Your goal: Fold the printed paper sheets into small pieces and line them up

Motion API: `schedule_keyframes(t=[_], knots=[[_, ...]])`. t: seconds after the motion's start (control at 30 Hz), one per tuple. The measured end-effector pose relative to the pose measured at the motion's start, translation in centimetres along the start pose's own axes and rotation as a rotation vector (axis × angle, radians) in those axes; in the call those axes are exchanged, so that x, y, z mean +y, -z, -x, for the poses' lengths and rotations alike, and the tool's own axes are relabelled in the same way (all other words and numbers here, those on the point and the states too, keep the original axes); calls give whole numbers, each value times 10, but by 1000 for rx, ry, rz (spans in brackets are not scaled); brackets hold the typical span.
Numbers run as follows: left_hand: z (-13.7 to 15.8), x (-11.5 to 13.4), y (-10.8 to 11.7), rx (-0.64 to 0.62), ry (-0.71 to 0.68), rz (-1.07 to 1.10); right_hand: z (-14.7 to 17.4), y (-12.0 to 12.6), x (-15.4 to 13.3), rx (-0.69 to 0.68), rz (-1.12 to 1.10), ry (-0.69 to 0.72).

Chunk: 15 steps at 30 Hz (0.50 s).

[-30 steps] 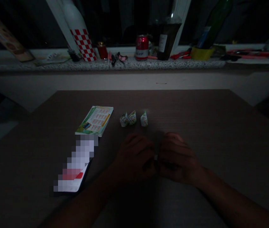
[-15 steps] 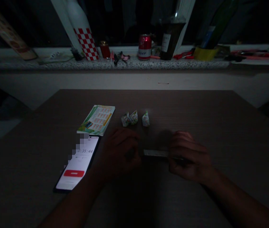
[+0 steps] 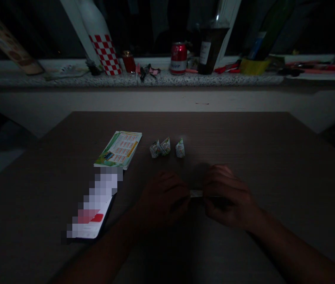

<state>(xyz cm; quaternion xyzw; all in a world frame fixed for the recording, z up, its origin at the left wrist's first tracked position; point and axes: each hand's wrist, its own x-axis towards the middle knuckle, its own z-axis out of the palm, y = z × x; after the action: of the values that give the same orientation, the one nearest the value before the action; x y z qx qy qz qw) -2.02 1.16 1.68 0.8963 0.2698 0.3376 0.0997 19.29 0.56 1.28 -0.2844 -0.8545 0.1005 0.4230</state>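
Note:
A narrow pale strip of folded paper [image 3: 196, 193] spans the short gap between my hands, low over the table. My right hand [image 3: 229, 195] is closed on its right end, fingers curled over it. My left hand [image 3: 164, 195] is closed at the strip's left end, thumb and fingers pinched together in deep shadow. Most of the strip is hidden by the fingers. Just beyond my hands stand three small folded paper pieces: two touching, the left piece [image 3: 155, 149] and the middle piece [image 3: 165, 146], and one apart, the right piece [image 3: 180, 148].
A stack of printed calendar cards [image 3: 120, 150] lies on the left of the dark wooden table [image 3: 229, 134]. Nearer me is a lit phone [image 3: 90, 230], partly blurred out. The window sill [image 3: 167, 81] behind holds a red can [image 3: 178, 59], a checkered bottle [image 3: 105, 53] and other items.
My left hand has moved right to the strip's end, and my right hand has shifted slightly left. Less of the strip shows between them. The folded pieces stay in place.

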Motion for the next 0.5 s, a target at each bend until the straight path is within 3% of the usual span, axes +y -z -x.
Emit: schedule_keyframes(t=[0.27, 0.5], knots=[[3, 0, -8, -38, -19, 80, -1, -5, -2, -25, 33, 26], [8, -16, 1, 7, 51, 124, 3, 7, 10, 6, 95, -10]])
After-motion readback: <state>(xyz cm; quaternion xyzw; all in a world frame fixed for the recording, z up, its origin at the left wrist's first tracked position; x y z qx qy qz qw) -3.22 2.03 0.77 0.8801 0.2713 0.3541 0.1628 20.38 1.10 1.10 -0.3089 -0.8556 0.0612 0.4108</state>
